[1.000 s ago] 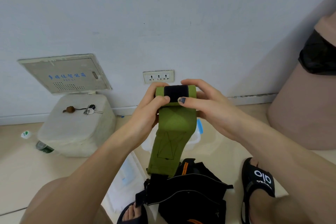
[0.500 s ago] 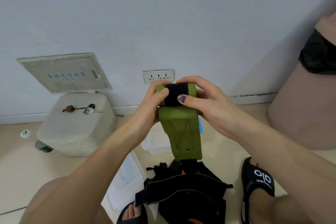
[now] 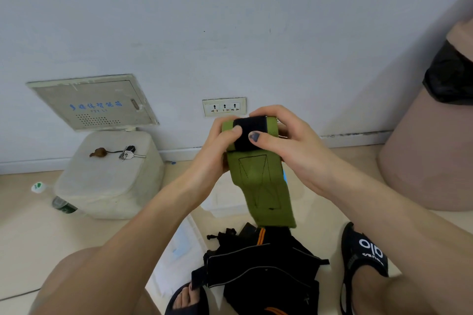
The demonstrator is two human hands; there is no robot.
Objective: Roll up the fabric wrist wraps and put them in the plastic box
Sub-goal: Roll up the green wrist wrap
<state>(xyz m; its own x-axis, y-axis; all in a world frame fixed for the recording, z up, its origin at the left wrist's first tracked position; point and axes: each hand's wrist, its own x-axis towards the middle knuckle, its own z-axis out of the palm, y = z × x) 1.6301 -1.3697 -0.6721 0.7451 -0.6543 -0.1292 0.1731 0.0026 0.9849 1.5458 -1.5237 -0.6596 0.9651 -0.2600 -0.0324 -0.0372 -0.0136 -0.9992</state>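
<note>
Up top, the pale wall [image 3: 230,20] fills most of the view, and below it runs the beige floor [image 3: 23,233]. On the far right stands a big pinkish-brown bin [image 3: 430,161] with a black liner [image 3: 448,77] folded over its rim. Left of centre sits a white boxy stool [image 3: 110,181] against the wall, with a grey wall panel [image 3: 92,102] carrying blue lettering just above it. Down low, a black bag with orange stripes [image 3: 258,268] lies on the floor between the person's sandalled feet, the right sandal [image 3: 363,256] showing white lettering. Now the action: a green wrist wrap [image 3: 258,181] is held up in front of the wall, its upper end rolled with a black band across the roll, its loose tail hanging down toward the bag. The left hand [image 3: 212,151] is curled around the left side of the roll, thumb pressed on the front. The right hand [image 3: 286,146] wraps the right side, fingers over the top, thumb pinching the black band. Behind the hanging tail, a clear plastic box [image 3: 225,202] sits on the floor, mostly hidden. On the wall just behind the hands is a triple socket [image 3: 224,106]. Smallest of all, a bunch of keys [image 3: 128,154] with a brown fob rests on the stool's top.
</note>
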